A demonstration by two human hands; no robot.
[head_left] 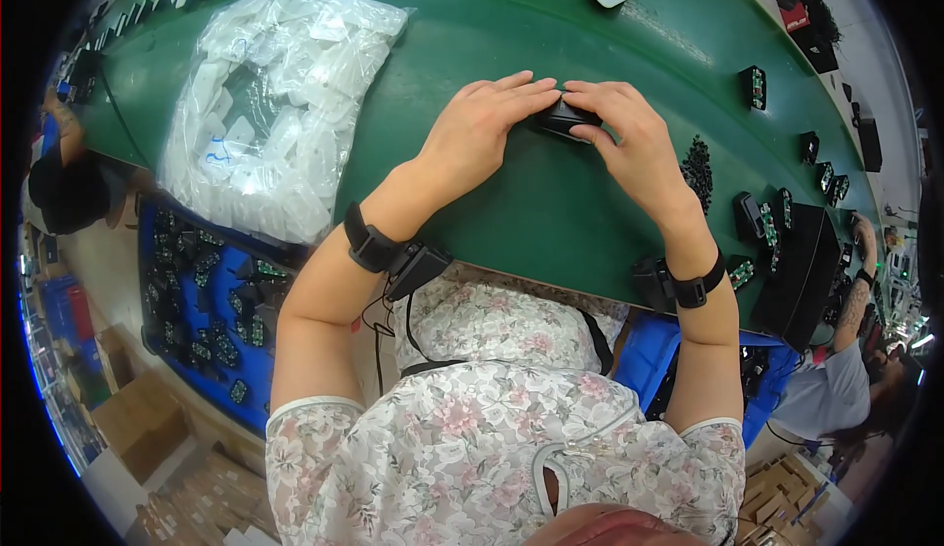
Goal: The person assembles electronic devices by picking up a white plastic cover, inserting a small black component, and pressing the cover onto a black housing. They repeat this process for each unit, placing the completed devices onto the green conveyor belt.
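The black case [562, 121] is between both hands over the green table [472, 227] — probably light, stiff and a little slippery, best taken by its ends. The right hand [631, 131] curls round its right end, pinching it between thumb and fingers. The left hand [477, 131] stretches to its left end, fingers together — whether gripping, I cannot tell.

Carries, on green tabletop [472, 231], a clear bag [386, 23] of white plastic covers [305, 153] at near edge, left — black box [795, 276] at near edge, right.
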